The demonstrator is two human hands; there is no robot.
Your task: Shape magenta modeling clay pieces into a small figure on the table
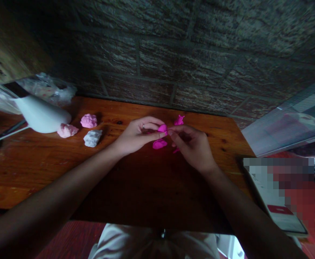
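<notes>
My left hand [139, 135] and my right hand [192, 145] meet over the middle of a wooden table [65, 169]. Both pinch a small piece of bright magenta clay [162, 128] between their fingertips. A ring shows on a left finger. Under the hands lies another magenta clay piece [159, 144], and a third magenta bit [179, 120] lies just behind them. A sliver of magenta shows under my right hand.
At the left lie a light pink clay lump [88, 121], a pale pink lump [67, 130] and a white lump [92, 138]. A white lamp head [40, 113] and crumpled plastic bags [46, 88] sit behind them. A booklet [278, 201] lies at the right. A brick-pattern wall stands behind.
</notes>
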